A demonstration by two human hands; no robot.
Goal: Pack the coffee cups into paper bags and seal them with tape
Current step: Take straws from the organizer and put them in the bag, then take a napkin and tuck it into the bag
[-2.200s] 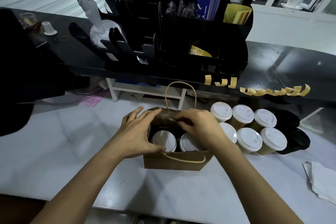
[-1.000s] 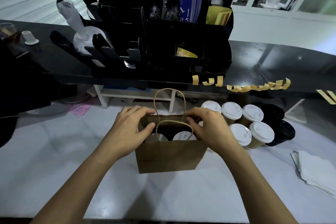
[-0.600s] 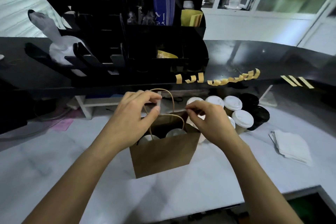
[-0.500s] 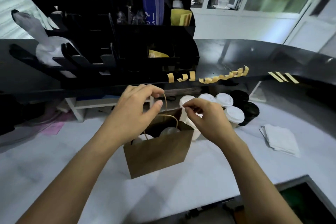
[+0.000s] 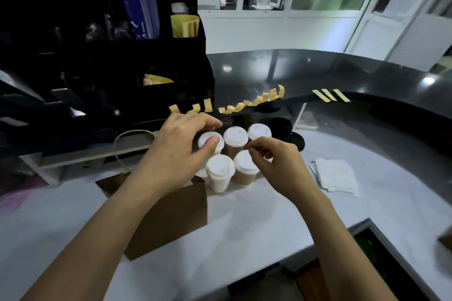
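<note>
Both hands (image 5: pixel 220 154) above brown paper bag (image 5: pixel 168 215), white-lidded cups (image 5: pixel 234 151) just beside, tape strips (image 5: pixel 252 102) behind.

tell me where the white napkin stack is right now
In the head view the napkin stack lies on the white counter at right, just right of the right hand and the cups.

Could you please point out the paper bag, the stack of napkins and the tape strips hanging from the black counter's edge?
paper bag (image 5: pixel 176 217), head view, on its brown front panel.
napkins (image 5: pixel 336 176), head view, on the top sheet.
tape strips (image 5: pixel 254 101), head view, on a curled strip mid-row.
</note>
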